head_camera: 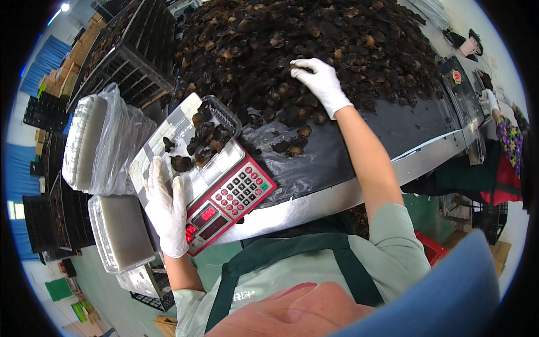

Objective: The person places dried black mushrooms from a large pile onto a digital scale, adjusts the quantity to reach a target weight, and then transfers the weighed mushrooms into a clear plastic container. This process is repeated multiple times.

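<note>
Gloved in white, my left hand [166,210] rests on the near left edge of the steel plate of a red digital scale [273,185], fingers slightly apart and holding nothing. Several dark, wrinkled pieces of what looks like wood ear fungus [206,137] lie on that plate. Against its far right corner is a black plastic tray [229,116]. My right hand [318,82], also gloved, is over the near part of a large heap of the same dark pieces [269,50]. Its thumb and fingertips are close together; whether a piece is between them cannot be made out.
Stacked clear plastic trays [122,234] stand left of the scale, with a bagged stack [84,143] beyond. A black crate [139,54] sits at the far left. Loose pieces [294,145] lie on black sheeting [313,168] inside the table's metal rim [303,206]. Another person's gloved hand [490,101] shows at right.
</note>
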`<action>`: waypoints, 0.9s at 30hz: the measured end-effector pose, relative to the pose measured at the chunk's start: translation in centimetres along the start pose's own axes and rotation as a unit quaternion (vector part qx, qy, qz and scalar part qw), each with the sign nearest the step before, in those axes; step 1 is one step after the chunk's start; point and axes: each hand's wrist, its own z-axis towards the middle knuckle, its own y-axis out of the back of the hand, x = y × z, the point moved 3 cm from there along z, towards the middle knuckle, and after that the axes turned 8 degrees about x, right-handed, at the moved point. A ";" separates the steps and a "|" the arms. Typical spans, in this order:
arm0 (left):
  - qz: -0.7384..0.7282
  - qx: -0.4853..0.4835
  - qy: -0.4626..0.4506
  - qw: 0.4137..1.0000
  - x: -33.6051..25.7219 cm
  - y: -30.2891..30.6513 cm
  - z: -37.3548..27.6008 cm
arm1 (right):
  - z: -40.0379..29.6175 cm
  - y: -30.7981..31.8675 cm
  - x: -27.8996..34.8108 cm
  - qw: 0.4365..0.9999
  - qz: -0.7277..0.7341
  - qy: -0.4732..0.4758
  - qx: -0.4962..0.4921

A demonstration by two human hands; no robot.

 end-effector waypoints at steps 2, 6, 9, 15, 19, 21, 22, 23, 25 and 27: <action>0.011 -0.002 0.000 1.000 -0.1 0.3 -0.1 | 0.2 0.7 2.9 0.984 0.144 -0.097 0.026; 0.021 0.007 0.021 1.000 0.0 1.2 -0.4 | 1.5 0.7 5.7 0.958 0.248 -0.109 0.089; -0.003 -0.004 -0.004 1.000 0.6 2.1 -0.5 | 1.8 -0.9 9.3 0.961 0.202 -0.104 0.159; -0.038 -0.002 -0.030 0.999 1.6 4.0 0.9 | -0.4 -9.1 21.2 0.909 0.168 0.085 0.372; -0.074 0.036 -0.031 0.996 1.2 3.9 1.6 | -2.1 -16.8 24.7 0.837 -0.024 0.374 0.399; -0.038 0.048 -0.068 0.996 1.0 3.2 2.4 | -3.1 -19.1 24.3 0.817 -0.078 0.416 0.392; -0.045 0.070 -0.050 0.995 1.0 2.9 2.7 | -3.1 -19.6 24.1 0.811 -0.131 0.398 0.409; -0.052 0.091 -0.033 0.994 1.1 2.7 2.7 | -2.9 -19.3 24.1 0.814 -0.104 0.390 0.417; -0.031 0.090 -0.038 0.995 1.8 2.3 2.4 | -1.9 -17.1 24.5 0.821 -0.056 0.371 0.431; -0.019 0.090 -0.044 0.995 2.1 2.1 2.2 | -1.1 -14.7 23.5 0.875 0.090 0.207 0.428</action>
